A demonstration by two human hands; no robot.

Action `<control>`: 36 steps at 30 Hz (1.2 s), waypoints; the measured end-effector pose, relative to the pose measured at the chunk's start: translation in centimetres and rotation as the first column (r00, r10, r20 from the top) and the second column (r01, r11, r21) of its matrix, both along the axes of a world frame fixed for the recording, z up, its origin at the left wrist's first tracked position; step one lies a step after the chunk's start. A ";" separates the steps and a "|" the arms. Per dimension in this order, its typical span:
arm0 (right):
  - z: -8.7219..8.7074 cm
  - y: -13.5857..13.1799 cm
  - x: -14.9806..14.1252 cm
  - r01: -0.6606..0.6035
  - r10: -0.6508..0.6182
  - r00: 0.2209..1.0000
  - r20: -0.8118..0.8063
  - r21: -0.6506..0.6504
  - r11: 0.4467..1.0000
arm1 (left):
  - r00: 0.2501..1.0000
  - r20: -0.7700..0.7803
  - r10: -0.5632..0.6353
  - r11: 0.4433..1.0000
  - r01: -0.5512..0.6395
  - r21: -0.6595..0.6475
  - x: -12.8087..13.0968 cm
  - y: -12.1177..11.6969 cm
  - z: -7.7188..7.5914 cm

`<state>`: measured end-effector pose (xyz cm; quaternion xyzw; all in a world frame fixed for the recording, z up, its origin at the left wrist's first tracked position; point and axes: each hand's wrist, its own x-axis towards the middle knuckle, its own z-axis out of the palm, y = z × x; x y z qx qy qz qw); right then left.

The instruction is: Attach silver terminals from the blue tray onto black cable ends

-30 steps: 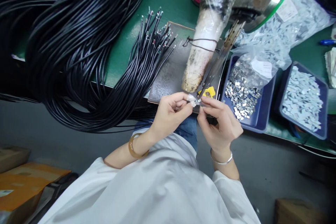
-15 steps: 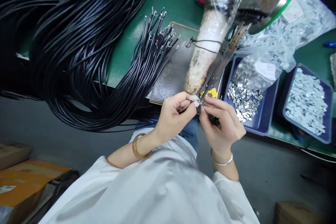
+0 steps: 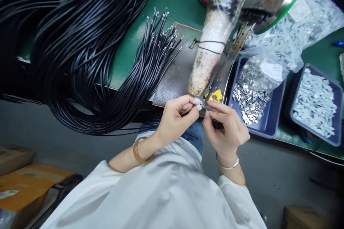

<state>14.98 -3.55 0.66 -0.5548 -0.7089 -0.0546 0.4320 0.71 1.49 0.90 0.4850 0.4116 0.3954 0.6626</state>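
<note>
My left hand [image 3: 176,118] and my right hand [image 3: 225,127] meet at the front edge of the green bench [image 3: 172,3]. Both pinch a tiny metal-and-white part [image 3: 201,105] between thumb and fingertips, and the part is too small to name. Just above them hangs the wrapped, stained nose of a press machine [image 3: 208,61]. A dark metal plate [image 3: 177,71] lies under it, with a yellow tag [image 3: 215,96] at its near corner.
A big bundle of black cables [image 3: 80,50] covers the left of the bench, stripped ends [image 3: 161,34] fanned on the plate. Two blue trays hold small metal clips [image 3: 251,102] and pale grey pieces [image 3: 314,102]. Plastic bags [image 3: 282,39] lie behind. Cardboard boxes [image 3: 24,186] sit on the floor.
Both hands stay pinched on the small part with only slight shifts of the fingers. The view has drifted a little.
</note>
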 end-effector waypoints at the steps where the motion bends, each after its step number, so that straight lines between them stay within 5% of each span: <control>1: 0.1 0.0 0.0 0.003 -0.003 1.000 -0.004 0.002 1.000 | 1.000 0.003 -0.003 1.000 0.003 0.005 0.0 0.0 0.0; 7: 0.8 -0.1 0.3 -0.011 -0.008 0.990 -0.144 -0.133 0.991 | 0.994 -0.047 -0.099 0.985 0.105 0.140 -0.2 -1.0 -0.3; 10: 0.5 -0.3 0.3 -0.030 -0.013 0.951 -0.310 -0.133 0.991 | 0.995 -0.095 -0.018 0.962 0.043 0.269 -0.6 -1.6 -0.4; 13: -0.3 -0.8 0.4 -0.077 0.026 0.909 -0.415 -0.106 0.991 | 0.991 0.008 -0.131 0.980 0.128 0.155 -1.5 -1.5 -0.2; 17: -0.8 -2.1 0.9 0.029 -0.041 0.976 -0.213 -0.061 0.998 | 0.903 0.257 -0.343 0.906 0.390 -0.161 -2.7 -0.8 -0.3; 23: 0.7 -2.4 0.3 -0.027 0.052 0.956 0.289 -0.090 0.996 | 0.906 0.291 -0.307 0.917 0.364 -0.164 -2.9 -0.9 -0.2; 26: 0.7 -2.0 -0.3 -0.014 0.035 0.968 0.249 -0.087 0.996 | 0.937 0.207 -0.281 0.954 0.297 -0.048 -2.5 -1.4 -0.5; 29: 0.3 -2.0 -0.7 0.040 -0.030 0.998 0.052 -0.206 0.978 | 0.988 0.040 -0.149 0.970 0.138 0.198 -2.2 -1.9 -1.2; 31: 0.1 -2.1 -0.9 -0.001 -0.061 0.985 -0.160 -0.358 0.934 | 0.997 -0.076 -0.033 0.887 0.064 0.458 -2.0 -2.1 -1.9; 33: 0.1 -2.0 -1.0 -0.101 -0.097 0.916 -0.388 -0.459 0.883 | 0.989 -0.126 0.075 0.731 0.031 0.682 -1.7 -2.1 -2.4; 35: 0.2 -1.8 -0.8 -0.149 -0.139 0.827 -0.545 -0.450 0.881 | 0.984 -0.123 0.132 0.626 0.014 0.780 -1.5 -2.1 -2.6; 36: 0.2 -1.7 -0.8 -0.128 -0.154 0.796 -0.585 -0.413 0.902 | 0.983 -0.113 0.146 0.616 -0.001 0.788 -1.3 -2.1 -2.6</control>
